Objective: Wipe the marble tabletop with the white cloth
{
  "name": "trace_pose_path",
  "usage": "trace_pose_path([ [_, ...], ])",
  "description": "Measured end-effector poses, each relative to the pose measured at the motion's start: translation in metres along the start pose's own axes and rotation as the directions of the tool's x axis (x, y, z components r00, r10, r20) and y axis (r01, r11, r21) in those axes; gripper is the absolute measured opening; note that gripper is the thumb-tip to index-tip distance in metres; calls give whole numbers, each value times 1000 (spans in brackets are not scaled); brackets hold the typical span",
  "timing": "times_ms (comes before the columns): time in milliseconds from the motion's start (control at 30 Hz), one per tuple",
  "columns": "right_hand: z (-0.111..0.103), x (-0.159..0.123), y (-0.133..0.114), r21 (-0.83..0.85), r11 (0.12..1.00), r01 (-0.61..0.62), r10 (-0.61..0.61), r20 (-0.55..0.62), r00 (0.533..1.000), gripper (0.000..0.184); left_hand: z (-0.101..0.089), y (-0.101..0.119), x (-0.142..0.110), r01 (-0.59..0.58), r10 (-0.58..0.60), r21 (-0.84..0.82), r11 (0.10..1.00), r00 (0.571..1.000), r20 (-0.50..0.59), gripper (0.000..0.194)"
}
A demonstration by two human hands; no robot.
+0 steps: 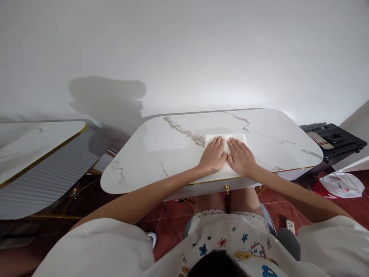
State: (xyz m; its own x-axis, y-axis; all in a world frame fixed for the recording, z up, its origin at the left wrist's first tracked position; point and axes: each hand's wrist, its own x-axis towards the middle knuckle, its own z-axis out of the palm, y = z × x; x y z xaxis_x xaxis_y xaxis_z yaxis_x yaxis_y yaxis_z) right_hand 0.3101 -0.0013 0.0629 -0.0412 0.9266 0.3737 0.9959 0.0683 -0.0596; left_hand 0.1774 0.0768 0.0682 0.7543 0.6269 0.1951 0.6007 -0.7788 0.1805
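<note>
A white cloth or paper towel [225, 137], roughly square, lies flat on the white marble-patterned tabletop [155, 146]. On its left half rests my left hand [213, 154], palm down with the fingers stretched out. My right hand [240, 156] lies flat on the right half in the same way. The two thumbs meet near the middle of the cloth. Both palms hide part of it, and neither hand is curled around anything.
A gold drawer knob [227, 189] sits on the table's front. Another marble-topped table [37, 142] stands at the left. To the right are a black hard case [337, 140] and a plastic bag [343, 184] on the red tiled floor. A white wall [184, 57] rises behind.
</note>
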Motion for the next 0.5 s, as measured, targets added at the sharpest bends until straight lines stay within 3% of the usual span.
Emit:
trace_pose_path([
  [100,-10,-27,-1,24,1000,9,-9,-25,1000,53,-4,20,-19,31,-27,-95,995,999,35,58],
  [200,-18,-42,18,36,999,16,-16,-4,1000,54,-6,43,-18,88,-74,-183,979,994,81,60],
  [367,-20,-34,76,43,998,56,-59,85,995,56,-1,75,20,141,-112,-231,963,985,134,64],
  [500,-9,-2,115,12,998,63,-64,109,992,56,10,74,66,162,-146,-209,965,985,88,60],
])
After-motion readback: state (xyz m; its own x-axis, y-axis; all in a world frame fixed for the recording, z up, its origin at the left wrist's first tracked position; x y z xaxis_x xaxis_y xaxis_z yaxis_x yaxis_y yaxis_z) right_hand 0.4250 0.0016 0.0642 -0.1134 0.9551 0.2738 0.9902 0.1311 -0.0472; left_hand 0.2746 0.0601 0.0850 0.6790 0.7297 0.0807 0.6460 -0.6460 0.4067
